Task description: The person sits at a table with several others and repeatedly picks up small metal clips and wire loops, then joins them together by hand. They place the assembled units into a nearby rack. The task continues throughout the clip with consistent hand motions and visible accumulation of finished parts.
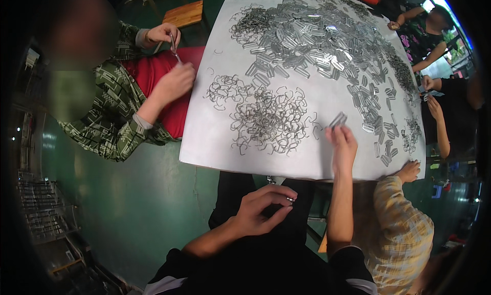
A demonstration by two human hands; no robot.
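My right hand [341, 141] reaches onto the white table [215, 141] and pinches a flat metal clip [337, 120] at its fingertips, just right of a tangle of bent wire pieces [266, 118]. My left hand [263, 205] is curled over my lap below the table edge, holding a small metal part [290, 199] between thumb and fingers. A broad spread of flat metal clips [317, 44] covers the far half of the table.
A person in a green patterned top sits at the left, their hands [171, 59] working a thin metal piece. A person in a yellow checked shirt [399, 233] sits at my right, hand on the table edge. More people sit at the far right. Green floor lies below, with a wooden stool [185, 13] at the back.
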